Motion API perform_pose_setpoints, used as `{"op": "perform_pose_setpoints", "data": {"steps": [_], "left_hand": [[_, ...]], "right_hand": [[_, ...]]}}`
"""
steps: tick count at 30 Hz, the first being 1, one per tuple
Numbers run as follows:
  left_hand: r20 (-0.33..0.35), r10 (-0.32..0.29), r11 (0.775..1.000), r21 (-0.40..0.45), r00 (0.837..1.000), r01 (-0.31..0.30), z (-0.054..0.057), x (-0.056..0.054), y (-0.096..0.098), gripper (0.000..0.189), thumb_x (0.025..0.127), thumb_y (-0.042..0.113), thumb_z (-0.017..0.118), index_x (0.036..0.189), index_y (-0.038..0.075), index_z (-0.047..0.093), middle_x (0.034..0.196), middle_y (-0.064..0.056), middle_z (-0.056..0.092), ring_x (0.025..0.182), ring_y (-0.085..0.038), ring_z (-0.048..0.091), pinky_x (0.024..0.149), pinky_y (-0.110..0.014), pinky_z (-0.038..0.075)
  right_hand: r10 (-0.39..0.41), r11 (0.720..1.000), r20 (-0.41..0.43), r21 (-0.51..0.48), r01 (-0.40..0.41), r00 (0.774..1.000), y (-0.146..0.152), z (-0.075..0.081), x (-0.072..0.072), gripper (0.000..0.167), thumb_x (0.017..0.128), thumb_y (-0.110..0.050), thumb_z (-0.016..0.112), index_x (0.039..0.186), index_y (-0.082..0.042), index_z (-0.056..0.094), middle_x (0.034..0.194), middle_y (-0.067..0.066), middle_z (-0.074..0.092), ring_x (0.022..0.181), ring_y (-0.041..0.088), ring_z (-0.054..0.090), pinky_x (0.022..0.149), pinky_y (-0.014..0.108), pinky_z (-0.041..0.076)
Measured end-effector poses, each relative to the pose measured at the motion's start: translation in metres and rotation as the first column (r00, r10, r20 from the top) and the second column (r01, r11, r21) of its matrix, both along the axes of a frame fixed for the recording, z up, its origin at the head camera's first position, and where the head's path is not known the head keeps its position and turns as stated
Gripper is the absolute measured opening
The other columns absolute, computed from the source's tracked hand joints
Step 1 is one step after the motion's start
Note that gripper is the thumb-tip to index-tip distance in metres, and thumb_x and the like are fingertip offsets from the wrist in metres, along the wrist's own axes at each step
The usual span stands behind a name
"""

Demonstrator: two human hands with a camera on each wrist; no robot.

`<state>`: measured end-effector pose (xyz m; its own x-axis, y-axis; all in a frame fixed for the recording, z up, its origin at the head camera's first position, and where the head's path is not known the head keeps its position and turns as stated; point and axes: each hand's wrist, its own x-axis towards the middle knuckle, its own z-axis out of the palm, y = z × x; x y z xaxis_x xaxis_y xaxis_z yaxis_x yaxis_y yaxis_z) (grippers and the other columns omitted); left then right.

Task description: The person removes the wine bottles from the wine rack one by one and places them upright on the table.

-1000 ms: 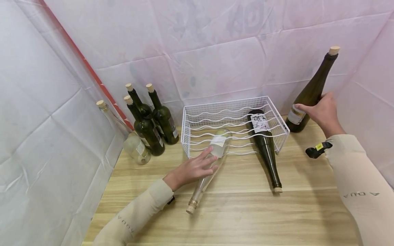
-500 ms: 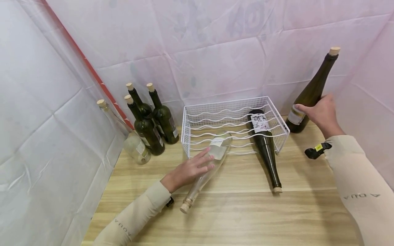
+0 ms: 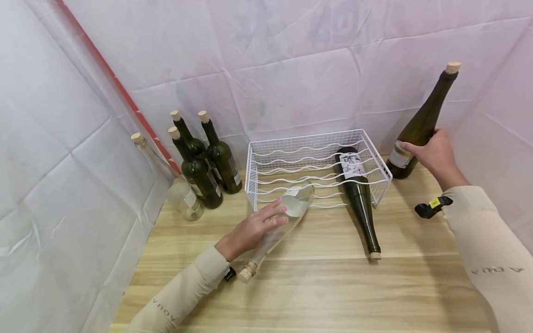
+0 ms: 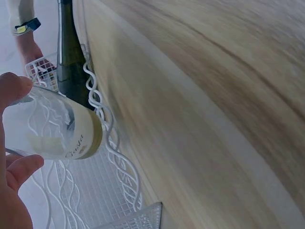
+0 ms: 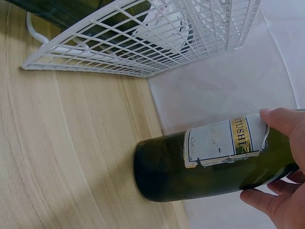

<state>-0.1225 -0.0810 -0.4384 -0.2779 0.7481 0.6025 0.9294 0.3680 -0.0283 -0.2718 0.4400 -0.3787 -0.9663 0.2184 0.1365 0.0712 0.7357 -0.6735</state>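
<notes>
My left hand (image 3: 250, 233) grips a clear glass bottle (image 3: 296, 203) around its body. The bottle slants, its corked neck (image 3: 250, 269) toward me and its base over the front of a white wire rack (image 3: 362, 132). In the left wrist view, the thumb and fingers sit on either side of the clear bottle (image 4: 47, 126), whose pale label shows near the base. Right of the rack, my right hand (image 3: 439, 155) holds a tall corked green bottle (image 3: 422, 120) standing on the table. The right wrist view shows a torn white-and-gold label (image 5: 224, 140) on it.
One dark green bottle (image 3: 360, 199) lies in the rack's right part, corked neck toward me. Several corked green bottles (image 3: 200, 175) and a clear one (image 3: 183, 199) stand left of the rack. White sheeting (image 3: 291, 92) hangs behind the wooden table (image 3: 333, 296).
The clear bottle's corked neck has swung left and slightly up the view, and its base has slid slightly toward the rack's front. My left hand went with it. My right hand has hardly moved.
</notes>
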Motion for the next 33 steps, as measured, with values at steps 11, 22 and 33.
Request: {"op": "perform_pose_setpoints", "data": {"steps": [11, 22, 33], "left_hand": [[0.048, -0.063, 0.996, 0.073, 0.997, 0.060, 0.011, 0.004, 0.005, 0.038, 0.086, 0.002, 0.078, 0.123, 0.002, 0.066, 0.135, -0.022, 0.065, 0.129, -0.049, 0.062, 0.114, -0.035, 0.050], [0.029, -0.054, 0.990, 0.130, 0.998, 0.050, 0.023, 0.004, 0.004, 0.055, 0.075, 0.008, 0.090, 0.122, 0.000, 0.064, 0.130, -0.022, 0.068, 0.123, -0.039, 0.068, 0.112, -0.032, 0.051], [0.003, -0.028, 0.972, 0.232, 1.000, 0.027, 0.032, -0.001, 0.007, 0.077, 0.061, 0.015, 0.099, 0.123, -0.007, 0.060, 0.122, -0.023, 0.071, 0.111, -0.035, 0.073, 0.100, -0.034, 0.059]], "right_hand": [[0.031, 0.999, 0.008, -0.018, -0.030, 0.999, 0.003, 0.005, 0.007, 0.104, 0.095, -0.054, 0.065, 0.156, 0.016, 0.019, 0.155, 0.044, 0.033, 0.132, 0.056, 0.042, 0.108, 0.069, 0.037], [0.025, 0.994, -0.079, 0.109, -0.016, 0.997, -0.001, 0.012, 0.021, 0.102, 0.098, -0.047, 0.065, 0.160, 0.013, 0.011, 0.158, 0.043, 0.026, 0.141, 0.063, 0.030, 0.114, 0.074, 0.030], [0.022, 0.988, -0.220, 0.157, 0.013, 0.975, -0.018, 0.025, 0.036, 0.093, 0.096, -0.038, 0.068, 0.158, 0.012, 0.021, 0.155, 0.042, 0.031, 0.140, 0.061, 0.032, 0.113, 0.073, 0.030]]}}
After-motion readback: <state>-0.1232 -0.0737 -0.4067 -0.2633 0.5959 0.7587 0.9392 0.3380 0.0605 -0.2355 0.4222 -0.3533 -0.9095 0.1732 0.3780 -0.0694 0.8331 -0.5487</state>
